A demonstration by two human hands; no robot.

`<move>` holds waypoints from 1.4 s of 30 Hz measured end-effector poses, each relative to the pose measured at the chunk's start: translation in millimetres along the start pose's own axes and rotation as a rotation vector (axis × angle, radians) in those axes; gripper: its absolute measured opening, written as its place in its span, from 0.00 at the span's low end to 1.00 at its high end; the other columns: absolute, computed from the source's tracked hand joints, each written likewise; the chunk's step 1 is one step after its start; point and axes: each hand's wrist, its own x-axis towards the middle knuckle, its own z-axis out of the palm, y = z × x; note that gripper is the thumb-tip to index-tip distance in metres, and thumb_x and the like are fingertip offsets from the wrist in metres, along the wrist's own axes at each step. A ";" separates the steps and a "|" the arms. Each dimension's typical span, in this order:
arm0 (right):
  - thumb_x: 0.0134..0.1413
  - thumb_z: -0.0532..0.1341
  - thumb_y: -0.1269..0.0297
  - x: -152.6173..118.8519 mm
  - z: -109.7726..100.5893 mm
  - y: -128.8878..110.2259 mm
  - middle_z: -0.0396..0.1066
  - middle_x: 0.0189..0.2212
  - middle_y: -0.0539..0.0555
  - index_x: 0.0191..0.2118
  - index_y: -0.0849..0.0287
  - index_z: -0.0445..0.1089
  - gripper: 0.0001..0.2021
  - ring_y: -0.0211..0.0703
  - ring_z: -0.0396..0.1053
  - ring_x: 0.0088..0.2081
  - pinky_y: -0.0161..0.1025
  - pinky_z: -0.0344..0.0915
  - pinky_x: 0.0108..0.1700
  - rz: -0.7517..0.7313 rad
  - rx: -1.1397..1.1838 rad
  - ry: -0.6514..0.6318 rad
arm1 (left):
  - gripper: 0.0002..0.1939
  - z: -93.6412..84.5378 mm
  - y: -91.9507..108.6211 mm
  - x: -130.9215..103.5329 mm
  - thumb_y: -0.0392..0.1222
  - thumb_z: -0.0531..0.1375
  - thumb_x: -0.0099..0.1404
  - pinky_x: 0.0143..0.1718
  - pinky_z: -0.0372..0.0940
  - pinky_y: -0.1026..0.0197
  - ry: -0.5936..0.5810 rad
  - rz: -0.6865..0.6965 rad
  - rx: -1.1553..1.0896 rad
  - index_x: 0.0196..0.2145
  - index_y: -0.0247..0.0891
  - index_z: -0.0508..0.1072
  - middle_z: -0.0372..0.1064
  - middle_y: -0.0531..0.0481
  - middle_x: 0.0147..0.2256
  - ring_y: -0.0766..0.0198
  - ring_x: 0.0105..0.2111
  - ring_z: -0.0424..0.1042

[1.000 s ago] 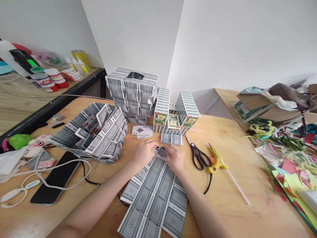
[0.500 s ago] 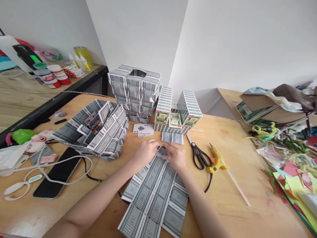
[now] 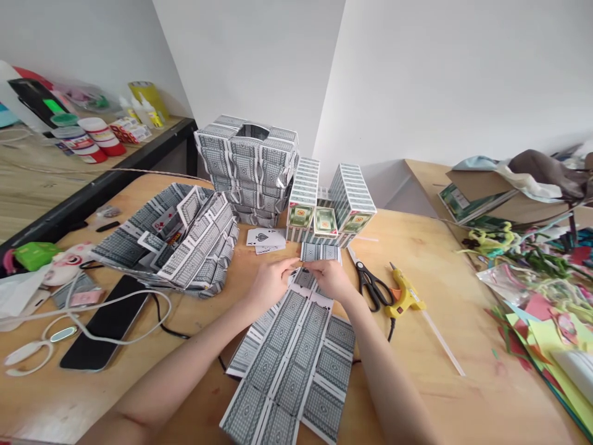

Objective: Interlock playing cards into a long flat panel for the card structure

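Note:
Before me lies a long panel of joined playing cards (image 3: 282, 346), patterned grey backs up. Both hands meet at its far end. My left hand (image 3: 273, 283) is closed, thumb and fingertips pinching the edge of a card there. My right hand (image 3: 330, 278), also closed, pinches at the same end from the right, its fingertips close to the left ones. Part of a card face shows under the fingers; the pinched edge itself is mostly hidden. Just beyond the hands lies a short piece of joined cards (image 3: 320, 251). Two loose cards, an ace of spades (image 3: 264, 237) on top, lie left of it.
An open card-built container (image 3: 199, 247) stands left, a taller card-built box (image 3: 248, 167) behind, and stacked card boxes (image 3: 352, 204) at the back. Black scissors (image 3: 373, 287) and a yellow glue gun (image 3: 405, 293) lie right. A phone (image 3: 104, 327) and white cable are left.
My hands have drawn slightly apart at the panel's far end, and more of the card faces beneath them shows. The view has shifted a little.

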 end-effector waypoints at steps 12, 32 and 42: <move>0.57 0.51 0.67 4.0 -9.8 -15.6 0.75 0.35 0.50 0.43 0.52 0.71 0.14 0.41 0.71 0.38 0.32 0.60 0.36 -0.026 -0.210 -0.134 | 0.18 -21.7 44.6 -47.6 0.32 0.50 0.62 0.59 0.48 0.47 -0.258 0.230 0.312 0.50 0.38 0.65 0.55 0.42 0.57 0.52 0.59 0.49; 0.55 0.49 0.74 11.4 -7.3 -20.9 0.72 0.31 0.51 0.36 0.57 0.65 0.10 0.40 0.68 0.31 0.33 0.50 0.29 -0.132 -0.353 -0.304 | 0.54 14.7 28.7 -95.7 0.61 0.66 0.37 0.56 0.41 0.36 -0.761 0.095 0.315 0.59 0.44 0.53 0.36 0.39 0.63 0.37 0.61 0.33; 0.45 0.51 0.77 -1.3 -4.5 -41.9 0.73 0.31 0.54 0.38 0.57 0.63 0.13 0.44 0.69 0.32 0.35 0.48 0.26 -0.083 -0.502 -0.311 | 0.49 3.7 35.2 -94.8 0.52 0.69 0.37 0.56 0.45 0.37 -0.734 0.116 0.282 0.56 0.43 0.58 0.45 0.39 0.61 0.36 0.60 0.39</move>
